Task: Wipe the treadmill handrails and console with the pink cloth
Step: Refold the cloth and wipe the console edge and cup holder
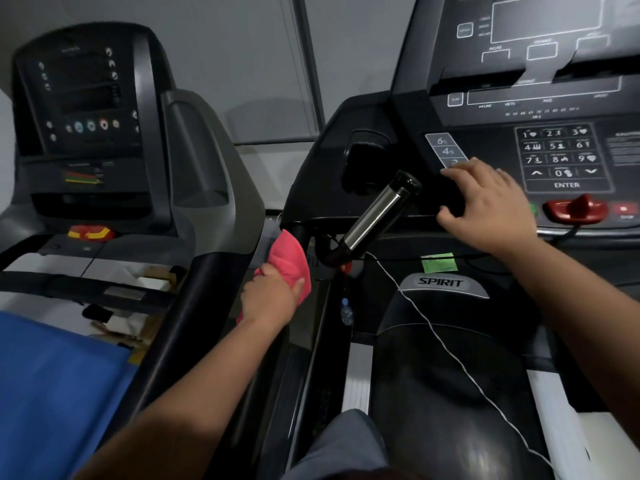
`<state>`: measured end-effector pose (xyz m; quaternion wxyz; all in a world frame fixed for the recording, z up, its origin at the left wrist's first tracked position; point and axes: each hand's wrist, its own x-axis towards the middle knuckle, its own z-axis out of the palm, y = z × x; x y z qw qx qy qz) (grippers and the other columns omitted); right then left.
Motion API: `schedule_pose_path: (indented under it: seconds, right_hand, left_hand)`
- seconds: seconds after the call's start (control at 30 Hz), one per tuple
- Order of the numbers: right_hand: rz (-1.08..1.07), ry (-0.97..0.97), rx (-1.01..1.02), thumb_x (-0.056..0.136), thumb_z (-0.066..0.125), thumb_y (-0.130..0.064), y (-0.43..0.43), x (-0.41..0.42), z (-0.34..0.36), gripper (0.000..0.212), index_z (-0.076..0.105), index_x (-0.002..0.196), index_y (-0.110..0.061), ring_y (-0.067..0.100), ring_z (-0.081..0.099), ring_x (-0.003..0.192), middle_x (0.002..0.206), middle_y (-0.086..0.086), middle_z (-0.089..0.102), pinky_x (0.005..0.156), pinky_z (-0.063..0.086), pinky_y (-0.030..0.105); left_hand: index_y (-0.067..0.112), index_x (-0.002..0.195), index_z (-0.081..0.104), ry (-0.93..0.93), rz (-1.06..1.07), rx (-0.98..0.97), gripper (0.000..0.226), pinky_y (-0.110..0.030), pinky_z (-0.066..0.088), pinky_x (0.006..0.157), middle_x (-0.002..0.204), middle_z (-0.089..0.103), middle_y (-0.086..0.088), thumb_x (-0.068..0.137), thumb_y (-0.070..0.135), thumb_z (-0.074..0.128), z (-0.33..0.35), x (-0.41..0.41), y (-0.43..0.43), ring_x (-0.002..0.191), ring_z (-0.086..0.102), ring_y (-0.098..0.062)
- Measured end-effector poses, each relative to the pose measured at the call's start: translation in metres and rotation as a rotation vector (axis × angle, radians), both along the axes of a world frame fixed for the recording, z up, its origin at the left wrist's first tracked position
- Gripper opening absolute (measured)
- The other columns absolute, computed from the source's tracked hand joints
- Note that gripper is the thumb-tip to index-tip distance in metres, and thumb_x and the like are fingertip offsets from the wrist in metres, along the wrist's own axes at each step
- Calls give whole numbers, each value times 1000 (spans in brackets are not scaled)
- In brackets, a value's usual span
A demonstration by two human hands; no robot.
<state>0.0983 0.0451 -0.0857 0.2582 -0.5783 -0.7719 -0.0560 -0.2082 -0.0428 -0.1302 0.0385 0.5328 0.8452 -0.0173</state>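
The treadmill [446,282] under both hands fills the right and middle of the view, its dark motor cover marked SPIRIT lying between the two forearms and below the right hand. Its console [540,98] rises above and beyond the right hand, with a number keypad [564,157] just past that hand's knuckles and a red safety key [576,207] just to its right. A second treadmill [104,133] stands well to the left of the left hand, with a blue mat [52,382] on the near side of it, below and left of that forearm. The left handrail [277,358] is a dark bar whose long axis runs from near the viewer up and away toward the console's base; the left hand sits on it. A chrome grip bar [375,213] slants between the two hands, its black-capped end pointing up and to the right toward the right hand. A thin white cord [446,344] runs diagonally across the motor cover under the right forearm. The right hand [485,206] lies palm-down and spread, fingers loosely curled over the lower left edge of the console, holding nothing. The left hand [270,296] is closed around the pink cloth [289,261], pressing it on the handrail; the cloth bunches upward past the knuckles, its long axis pointing up the rail, with a small tail showing below the wrist.
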Motion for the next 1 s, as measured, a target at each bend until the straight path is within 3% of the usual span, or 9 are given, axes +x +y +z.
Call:
schedule_pose_path:
  seconds: [0.2, 0.37, 0.57, 0.8, 1.0]
  right_hand:
    - [-16, -12, -99, 79, 61, -34, 7, 0, -2, 66, 40, 140, -20, 20, 25, 142, 146, -2, 36, 117, 14, 42]
    - [-23, 24, -68, 72, 47, -44, 3, 0, -1, 69, 46, 136, -20, 19, 31, 139, 142, -2, 42, 116, 17, 42]
    - [-6, 25, -74, 72, 44, -45, 3, 1, 0, 70, 45, 138, -19, 19, 30, 140, 143, -1, 41, 116, 16, 42]
    - [0, 5, -79, 74, 43, -45, 3, 1, 2, 69, 44, 138, -18, 19, 29, 140, 144, 0, 40, 116, 16, 44]
    - [-18, -13, -75, 83, 58, -33, 6, 0, 1, 59, 44, 138, -18, 19, 29, 140, 144, 0, 39, 116, 15, 42]
  left_hand:
    - [-1, 131, 35, -31, 54, -9, 72, -40, 44, 92, 124, 57, -20, 92, 59, 40, 7, 5, 54, 115, 55, -37]
    - [-2, 129, 39, -109, -16, 61, 74, -35, 44, 85, 118, 61, -18, 86, 58, 48, 2, -4, 52, 109, 59, -35]
    - [11, 138, 34, -292, -93, -24, 82, -36, 46, 88, 125, 59, -15, 79, 64, 56, 7, -30, 6, 113, 57, -35]
    - [6, 135, 34, -107, -4, -121, 79, -34, 43, 87, 122, 59, -16, 83, 65, 49, 4, -22, -50, 112, 57, -33]
    - [-1, 130, 34, 4, 55, -88, 84, -41, 45, 93, 127, 53, -20, 81, 64, 55, -2, -11, -13, 116, 54, -36]
